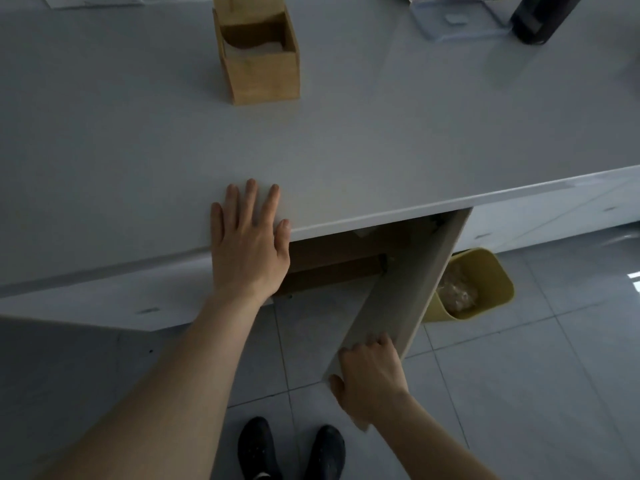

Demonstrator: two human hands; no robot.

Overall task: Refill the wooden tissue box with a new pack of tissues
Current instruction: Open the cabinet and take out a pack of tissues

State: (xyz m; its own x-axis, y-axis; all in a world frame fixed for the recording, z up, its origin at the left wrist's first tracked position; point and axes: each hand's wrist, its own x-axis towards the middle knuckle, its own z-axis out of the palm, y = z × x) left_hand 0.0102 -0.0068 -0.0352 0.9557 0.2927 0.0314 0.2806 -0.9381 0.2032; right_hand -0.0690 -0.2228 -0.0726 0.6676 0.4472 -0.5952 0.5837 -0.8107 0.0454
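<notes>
Head view, looking down over a grey countertop (346, 140) and the tiled floor (519, 393) in front of it.

Left hand (251, 242): flat on the near edge of the countertop, palm down, fingers spread wide, holding nothing. The thumb lies right at the counter's lip. Bare forearm runs back toward the near left.

Right hand (372, 379): curled around the free edge of a cabinet door (398, 296), fingers over the top, thumb on the near face. Door stands swung out from under the counter, toward the viewer. Behind it the cabinet opening (332, 258) shows brown inner panels; contents too dim to make out.

Wooden tissue box (258, 60): upright on the far part of the countertop, left of centre, well apart from both hands. Top open; something pale, like tissue, lies low inside.

Far right on the counter: a clear plastic stand (457, 24) and beside it a dark object (540, 19), both cut by the frame edge.

Floor, right of the open door: a yellow bin (481, 289) beside the cabinet front, crumpled pale material inside.

Near bottom: two black shoes (291, 448) on the tiles, between the forearms.
</notes>
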